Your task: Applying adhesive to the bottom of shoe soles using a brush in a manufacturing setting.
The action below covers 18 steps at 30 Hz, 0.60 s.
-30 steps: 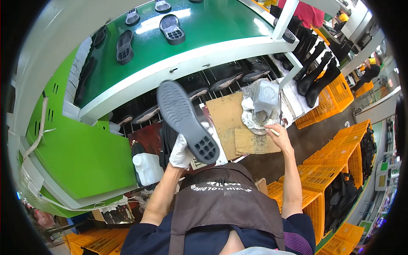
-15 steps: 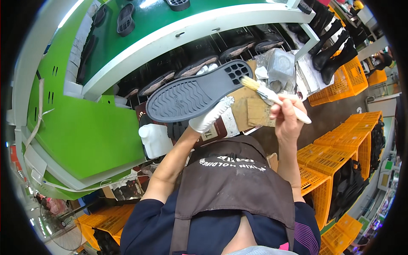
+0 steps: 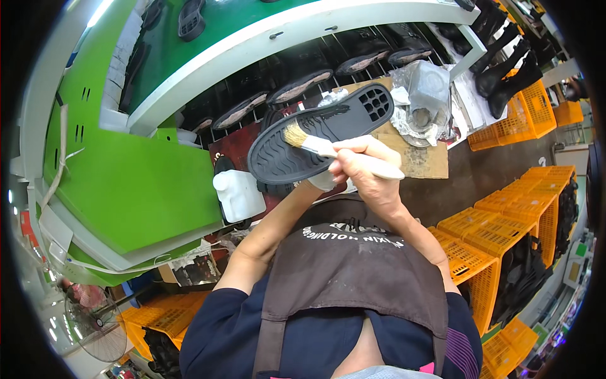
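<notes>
A dark grey shoe sole (image 3: 338, 124) is held out in front of me, its wavy-grooved end to the left and its square-holed end at the upper right. My left hand (image 3: 324, 181), in a white glove, supports it from below; the sole and my other arm hide most of its fingers. Bare, my right hand (image 3: 374, 180) grips a white-handled brush (image 3: 319, 146) with pale bristles. The bristle tips lie on the grooved part of the sole, where the surface looks darker and wet.
A white plastic jug (image 3: 240, 194) stands left of the sole. Black boots (image 3: 300, 79) lie on a rack behind it, below a white-edged green conveyor (image 3: 233, 16). A plastic-wrapped container (image 3: 426, 95) sits right on cardboard (image 3: 420, 161). Orange crates (image 3: 499, 221) line the right side.
My right hand has swung left and brought the brush from beside the holed end onto the grooved part. The sole has shifted slightly right and its surface looks darker.
</notes>
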### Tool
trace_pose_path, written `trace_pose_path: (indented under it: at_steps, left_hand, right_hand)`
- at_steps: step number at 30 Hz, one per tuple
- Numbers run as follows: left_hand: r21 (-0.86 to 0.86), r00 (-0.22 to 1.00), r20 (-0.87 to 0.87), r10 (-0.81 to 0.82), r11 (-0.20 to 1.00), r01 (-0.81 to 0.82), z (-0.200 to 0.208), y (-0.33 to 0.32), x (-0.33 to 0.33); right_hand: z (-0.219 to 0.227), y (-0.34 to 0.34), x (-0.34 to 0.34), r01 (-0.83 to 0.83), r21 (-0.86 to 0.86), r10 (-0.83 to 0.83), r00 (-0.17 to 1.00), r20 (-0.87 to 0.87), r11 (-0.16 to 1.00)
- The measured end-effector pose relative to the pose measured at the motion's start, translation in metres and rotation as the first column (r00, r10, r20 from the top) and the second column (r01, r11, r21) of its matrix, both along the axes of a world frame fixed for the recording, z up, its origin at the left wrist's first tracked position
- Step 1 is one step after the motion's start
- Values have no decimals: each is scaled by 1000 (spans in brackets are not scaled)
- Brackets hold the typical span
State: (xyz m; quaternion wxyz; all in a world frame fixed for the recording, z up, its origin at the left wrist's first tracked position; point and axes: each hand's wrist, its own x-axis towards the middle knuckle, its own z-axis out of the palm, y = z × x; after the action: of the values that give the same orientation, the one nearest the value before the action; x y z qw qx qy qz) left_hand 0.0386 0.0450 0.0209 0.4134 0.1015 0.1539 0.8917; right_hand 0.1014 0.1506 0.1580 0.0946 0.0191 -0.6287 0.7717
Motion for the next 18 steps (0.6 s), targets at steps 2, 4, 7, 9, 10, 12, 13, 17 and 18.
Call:
trace_pose_path:
  at_steps: [2,4,7,9,10,12,13,17,18]
  left_hand:
    - [-106,1000,9,-12,994,13,4,-4,-2]
    - [-222,935,-355,14,970,-99,33,0,-7]
    - [-355,578,-801,158,652,-670,55,6,2]
    - [-313,438,-897,53,623,-717,42,-3,-1]
    - [-262,339,-940,24,587,-766,38,-4,-3]
    - [-191,210,-977,-30,560,-806,35,-5,-5]
    - [-178,183,-982,-49,568,-804,35,-7,-5]
    - [-370,286,-929,-237,528,-764,56,-5,-3]
    - [-340,280,-941,-192,534,-775,54,-5,-2]
  right_hand:
    - [-3,5,-3,10,-27,-10,1000,-1,1000]
    - [-9,14,-7,75,-57,-74,997,24,996]
    - [-15,33,-12,215,29,-216,976,2,976]
    - [-24,47,-12,292,16,-292,956,-8,956]
    - [-27,52,-12,330,9,-330,944,-13,944]
    - [-28,61,-12,394,-3,-394,919,-3,919]
    - [-28,63,-12,427,-9,-427,904,2,904]
    - [-28,64,-7,428,16,-428,903,-28,903]
    - [-27,61,-5,404,24,-404,915,-22,914]
